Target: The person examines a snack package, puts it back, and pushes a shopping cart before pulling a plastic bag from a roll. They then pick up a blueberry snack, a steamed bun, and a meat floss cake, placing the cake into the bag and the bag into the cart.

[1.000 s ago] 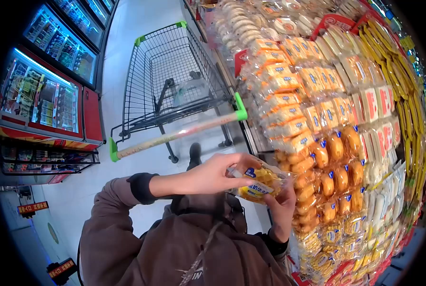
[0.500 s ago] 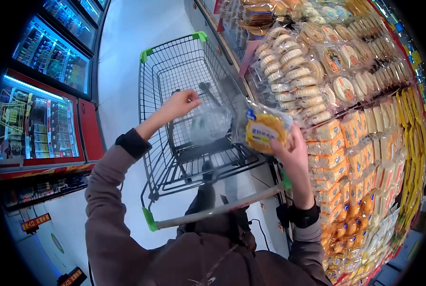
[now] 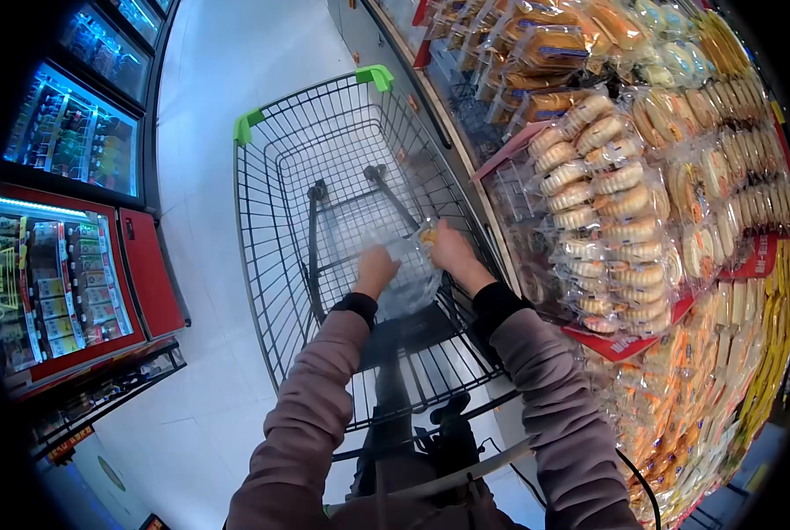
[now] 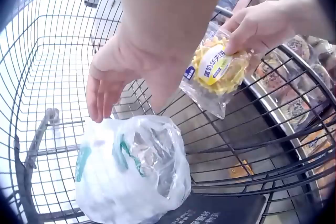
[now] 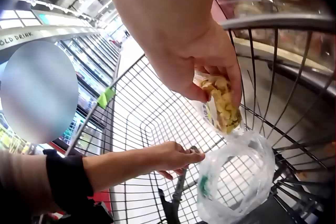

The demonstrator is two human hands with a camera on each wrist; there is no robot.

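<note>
In my right hand (image 3: 452,254) I pinch a clear-wrapped waffle (image 4: 220,66) with a yellow and white label, held by its upper edge. It is inside the shopping cart, close above a translucent plastic bag (image 4: 134,174) with green print. The right wrist view has the waffle (image 5: 223,106) right over the bag's rim (image 5: 244,142). My left hand (image 4: 128,69) reaches down on the bag's other side, fingers loosely bent and nothing gripped, fingertips right at its top edge.
The wire shopping cart (image 3: 276,203) with green corners surrounds both hands. To the right, a shelf carries several rows of wrapped round pastries (image 3: 581,221) and breads. Lit drink coolers (image 3: 77,132) line the left side beyond the pale floor.
From being held in both hands near my body, the waffle has moved forward into the cart in the right hand. The left hand let go and moved to the bag. The view has shifted forward.
</note>
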